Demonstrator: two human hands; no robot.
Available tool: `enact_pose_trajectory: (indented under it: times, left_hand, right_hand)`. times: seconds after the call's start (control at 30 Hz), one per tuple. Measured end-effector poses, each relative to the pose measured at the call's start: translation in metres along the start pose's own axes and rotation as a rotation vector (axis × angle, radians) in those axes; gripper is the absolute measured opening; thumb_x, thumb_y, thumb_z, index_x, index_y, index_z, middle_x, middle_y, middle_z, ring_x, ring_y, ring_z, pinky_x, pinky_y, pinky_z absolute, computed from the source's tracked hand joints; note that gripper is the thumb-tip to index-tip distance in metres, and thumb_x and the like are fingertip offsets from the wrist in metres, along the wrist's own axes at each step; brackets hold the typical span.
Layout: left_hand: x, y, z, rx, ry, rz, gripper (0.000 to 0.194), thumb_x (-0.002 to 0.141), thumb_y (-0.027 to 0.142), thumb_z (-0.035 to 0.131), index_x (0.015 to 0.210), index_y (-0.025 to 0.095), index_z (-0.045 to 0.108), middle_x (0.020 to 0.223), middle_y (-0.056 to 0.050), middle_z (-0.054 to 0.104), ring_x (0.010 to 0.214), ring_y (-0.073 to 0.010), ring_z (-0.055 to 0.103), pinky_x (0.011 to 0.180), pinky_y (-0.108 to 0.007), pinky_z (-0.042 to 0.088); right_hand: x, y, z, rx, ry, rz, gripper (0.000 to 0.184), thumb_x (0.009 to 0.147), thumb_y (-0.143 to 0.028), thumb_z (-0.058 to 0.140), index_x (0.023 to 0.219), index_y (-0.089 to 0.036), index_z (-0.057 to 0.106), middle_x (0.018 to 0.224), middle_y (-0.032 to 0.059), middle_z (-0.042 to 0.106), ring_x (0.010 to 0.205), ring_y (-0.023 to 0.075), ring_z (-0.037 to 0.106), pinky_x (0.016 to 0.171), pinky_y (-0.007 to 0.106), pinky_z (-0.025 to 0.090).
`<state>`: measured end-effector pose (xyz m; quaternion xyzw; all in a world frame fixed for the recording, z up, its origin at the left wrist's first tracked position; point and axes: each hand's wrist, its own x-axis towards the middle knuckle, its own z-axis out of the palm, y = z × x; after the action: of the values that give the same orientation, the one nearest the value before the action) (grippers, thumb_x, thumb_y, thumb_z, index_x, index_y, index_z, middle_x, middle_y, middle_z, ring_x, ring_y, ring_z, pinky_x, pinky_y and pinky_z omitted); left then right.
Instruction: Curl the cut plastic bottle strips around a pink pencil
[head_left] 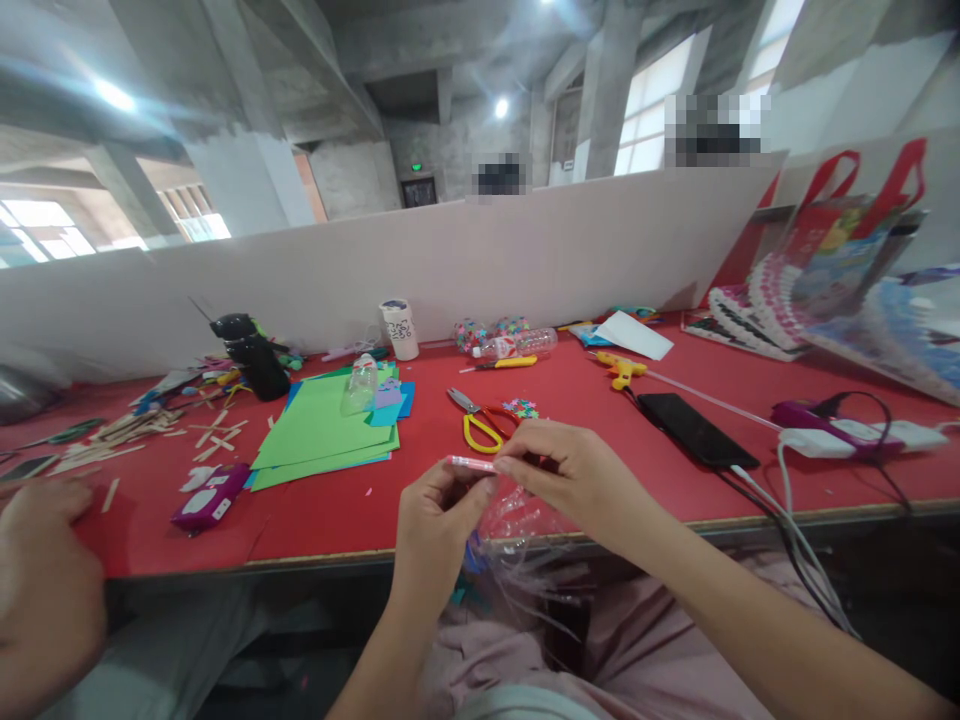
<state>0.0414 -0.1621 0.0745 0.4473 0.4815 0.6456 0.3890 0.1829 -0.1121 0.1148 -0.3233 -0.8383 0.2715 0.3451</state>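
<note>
My left hand [433, 518] and right hand [574, 478]: fingers [471, 503] clamped on slim pink stick [471, 463]; clear plastic [517, 518] at near edge of red desk [315, 520], green sheets [319, 435] left.

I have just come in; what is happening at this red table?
Someone's left hand and right hand hold a thin pink-and-white piece, with clear plastic below, at the edge of the red table. Scissors lie just beyond, a yellow glue gun farther right. Another person's hand is at the left.
</note>
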Motion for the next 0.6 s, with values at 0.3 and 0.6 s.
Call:
enact_pose_trajectory:
  times: [0.3,0.6]
  left_hand:
    - [-0.0018,-0.0019,0.0032,-0.113,0.069,0.002,0.003,0.062,0.017,0.069,0.064,0.015,0.067,0.06,0.002,0.065,0.059,-0.009,0.056,0.058,-0.018,0.046]
    - [-0.0054,-0.0062,0.0075,-0.186,0.135,-0.029,0.006,0.061,0.02,0.07,0.064,0.016,0.067,0.063,0.0,0.066,0.06,-0.0101,0.058,0.059,-0.019,0.047]
  right_hand:
    - [-0.0009,-0.0045,0.004,0.198,-0.02,0.127,0.011,0.083,-0.025,0.053,0.08,-0.018,0.061,0.062,-0.0035,0.053,0.051,0.0093,0.046,0.05,0.021,0.035]
    - [-0.003,-0.0093,0.0023,0.104,-0.009,0.039,0.009,0.08,-0.022,0.057,0.073,-0.019,0.062,0.068,-0.0011,0.059,0.06,0.0105,0.05,0.052,0.02,0.036]
